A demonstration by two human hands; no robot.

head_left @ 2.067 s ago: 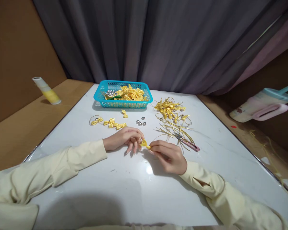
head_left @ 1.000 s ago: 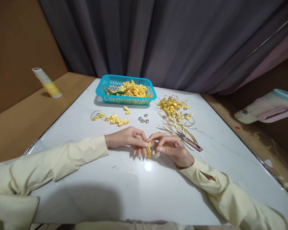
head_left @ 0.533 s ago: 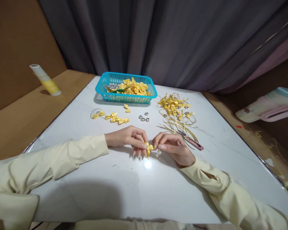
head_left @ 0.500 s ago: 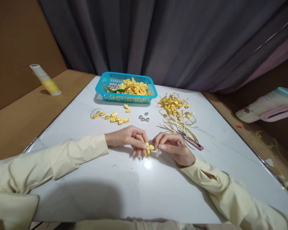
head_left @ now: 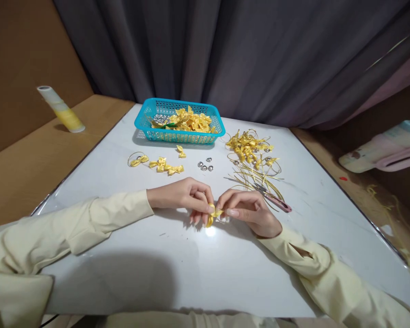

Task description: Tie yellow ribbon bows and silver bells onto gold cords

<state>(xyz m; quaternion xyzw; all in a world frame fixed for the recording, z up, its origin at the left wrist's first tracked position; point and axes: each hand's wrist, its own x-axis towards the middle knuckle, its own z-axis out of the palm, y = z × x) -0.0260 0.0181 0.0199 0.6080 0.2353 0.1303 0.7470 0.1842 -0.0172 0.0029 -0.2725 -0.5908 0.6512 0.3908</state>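
Observation:
My left hand [head_left: 182,196] and my right hand [head_left: 249,210] meet over the middle of the white table [head_left: 177,269]. Both pinch one small yellow ribbon bow [head_left: 212,214] between their fingertips, just above the tabletop. Both forearms, in cream sleeves, rest on the table. Behind my right hand lie thin gold cords [head_left: 256,180] and pink-handled scissors [head_left: 276,201]. Small silver beads [head_left: 205,165] lie just beyond my hands.
A turquoise basket [head_left: 146,119] with yellow bows stands at the back. Loose bows [head_left: 162,165] lie to the left, a heap of finished bows on cords [head_left: 248,148] to the right. A yellow-white tube [head_left: 59,109] stands on the wooden ledge at left; a pink-and-blue container [head_left: 386,148] at right.
My right hand has turned and closed in on my left, so both now pinch the bow together; the bow went from lying sideways to hanging between the fingertips. The camera tilted down slightly.

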